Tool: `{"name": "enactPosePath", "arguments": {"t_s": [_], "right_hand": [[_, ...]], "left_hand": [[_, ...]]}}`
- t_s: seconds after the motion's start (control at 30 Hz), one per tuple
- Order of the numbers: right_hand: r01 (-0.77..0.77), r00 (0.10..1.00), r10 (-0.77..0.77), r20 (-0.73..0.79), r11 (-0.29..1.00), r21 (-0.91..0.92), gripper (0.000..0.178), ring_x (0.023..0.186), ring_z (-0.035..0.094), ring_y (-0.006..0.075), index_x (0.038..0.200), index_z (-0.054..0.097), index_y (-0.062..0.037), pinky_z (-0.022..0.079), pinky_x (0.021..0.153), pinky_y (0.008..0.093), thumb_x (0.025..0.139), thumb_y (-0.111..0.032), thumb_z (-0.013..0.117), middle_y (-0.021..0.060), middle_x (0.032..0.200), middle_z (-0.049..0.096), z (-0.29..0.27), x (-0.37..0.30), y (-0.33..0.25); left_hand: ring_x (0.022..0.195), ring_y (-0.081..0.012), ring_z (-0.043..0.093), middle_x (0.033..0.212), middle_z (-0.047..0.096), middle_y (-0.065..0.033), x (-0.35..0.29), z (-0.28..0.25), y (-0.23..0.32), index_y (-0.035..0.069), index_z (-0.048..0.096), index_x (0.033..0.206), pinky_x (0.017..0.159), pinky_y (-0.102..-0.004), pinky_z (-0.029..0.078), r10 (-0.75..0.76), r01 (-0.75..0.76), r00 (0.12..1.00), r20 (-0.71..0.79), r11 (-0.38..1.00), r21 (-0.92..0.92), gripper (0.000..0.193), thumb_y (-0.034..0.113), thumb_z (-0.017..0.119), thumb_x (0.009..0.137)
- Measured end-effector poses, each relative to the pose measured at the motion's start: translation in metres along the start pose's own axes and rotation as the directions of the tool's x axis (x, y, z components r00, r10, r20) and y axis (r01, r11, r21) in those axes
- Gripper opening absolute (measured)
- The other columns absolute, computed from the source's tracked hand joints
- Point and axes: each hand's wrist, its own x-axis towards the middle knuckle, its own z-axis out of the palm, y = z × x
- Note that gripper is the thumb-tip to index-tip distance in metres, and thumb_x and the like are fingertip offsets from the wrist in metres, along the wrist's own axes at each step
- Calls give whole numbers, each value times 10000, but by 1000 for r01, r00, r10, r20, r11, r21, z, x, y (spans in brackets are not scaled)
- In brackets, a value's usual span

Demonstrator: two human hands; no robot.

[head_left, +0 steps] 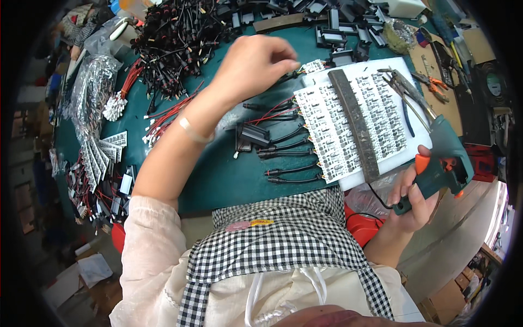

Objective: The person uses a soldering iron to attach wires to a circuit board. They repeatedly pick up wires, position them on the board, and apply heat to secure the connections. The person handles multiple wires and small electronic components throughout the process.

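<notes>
My right hand (415,199) is closed round the handle of a green soldering gun (444,155) with orange trigger parts; its metal tip points up and left over a white foam block (418,136). On that block lies a panel of small white circuit boards (321,131), pressed by a dark flat bar (351,122). Several black cables (291,153) reach the panel's left edge. My left hand (259,65) hovers at its far left corner, fingers curled and thumb near the index finger, slightly blurred. Whatever it pinches is hidden; a short black cable lies just below the thumb.
Black connector cables (180,43) are heaped at the far left. Black plastic housings (340,32) crowd the back, and one housing (251,133) rests mid-table. Red wires (171,111) lie left of my forearm. Orange-handled pliers (433,83) are at the right.
</notes>
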Motion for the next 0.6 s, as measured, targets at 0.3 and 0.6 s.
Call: {"name": "enactPosePath", "arguments": {"t_s": [0.3,0.6], "right_hand": [[40,998,-40,-39,999,8,644,457,496,147,1302,347,145,444,402,254,784,-99,643,91,615,490,-7,-10,1],[18,999,-17,-42,999,41,625,487,518,153,1320,340,135,458,437,258,803,-75,623,103,645,520,5,2,6]], "left_hand": [[903,-306,629,983,610,-76,88,72,-26,108,701,960,800,-409,505,123,-99,988,-91,967,233,233,214,759,761],[730,-171,654,836,692,-99,54,53,-26,3,662,955,699,-279,515,85,-102,986,-145,989,-111,147,79,694,834]]}}
